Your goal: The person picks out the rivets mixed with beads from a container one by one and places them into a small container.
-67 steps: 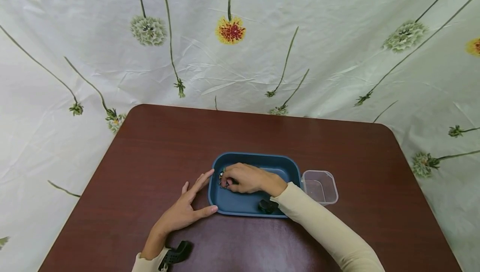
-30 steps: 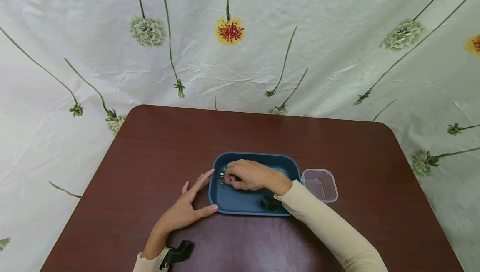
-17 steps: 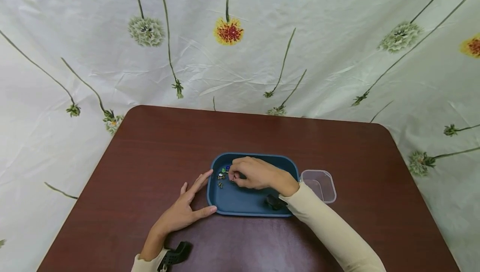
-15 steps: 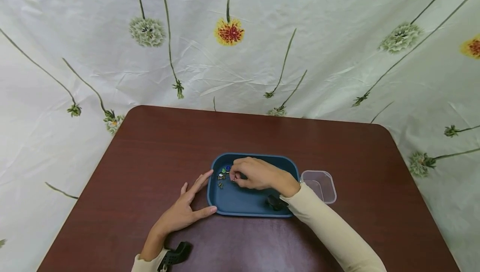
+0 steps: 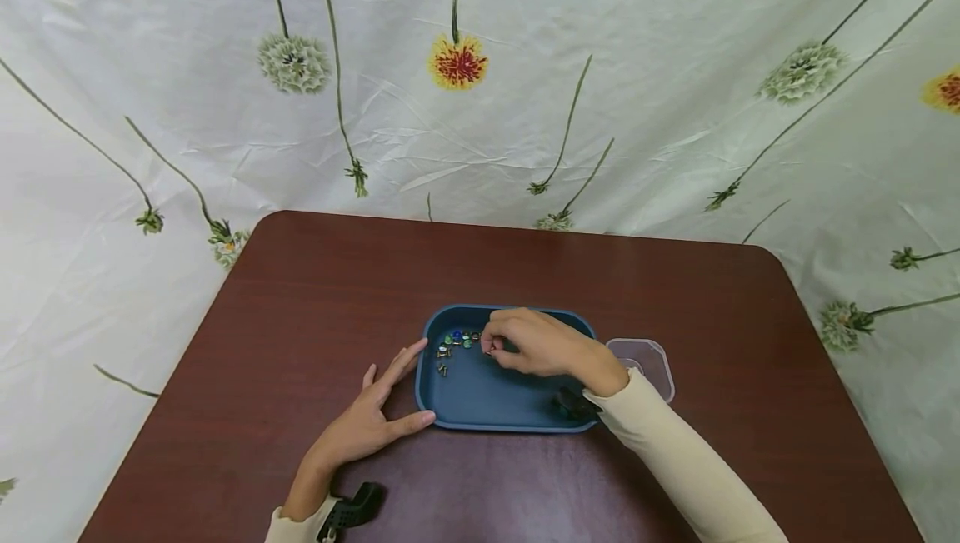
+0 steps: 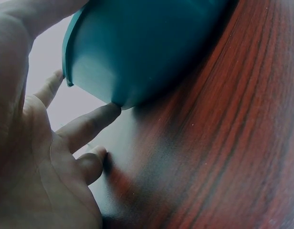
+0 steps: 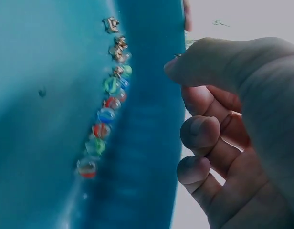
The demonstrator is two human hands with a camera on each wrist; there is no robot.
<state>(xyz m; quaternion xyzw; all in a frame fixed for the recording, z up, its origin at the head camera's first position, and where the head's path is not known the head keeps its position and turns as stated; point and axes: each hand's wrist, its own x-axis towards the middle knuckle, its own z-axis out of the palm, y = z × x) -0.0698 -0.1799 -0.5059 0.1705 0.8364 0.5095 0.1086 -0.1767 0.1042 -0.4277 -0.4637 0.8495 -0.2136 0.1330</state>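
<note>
My left hand [image 5: 362,422] has its fingers spread and straight. Its fingertips and thumb touch the left end of the blue tray [image 5: 487,410]; the left wrist view shows two of them against the tray's wall [image 6: 132,52]. My right hand [image 5: 536,343] is over the tray, thumb and forefinger pinched together. A tiny metallic tip [image 7: 177,56] shows at that thumb in the right wrist view; most of this piece is hidden. Glass marbles [image 7: 106,115] in red, blue and green lie in a row, with small gold-coloured metal pieces [image 7: 118,50] at one end.
A clear plastic container [image 5: 652,360] stands against the tray's right end, partly behind the right sleeve. The dark wooden table [image 5: 337,276] reaches back to a white flowered cloth [image 5: 525,127]. Dark bands are on both wrists.
My right hand has moved right along the tray, uncovering a lengthening row of marbles and metal pieces. My left hand has stayed at the tray's left end.
</note>
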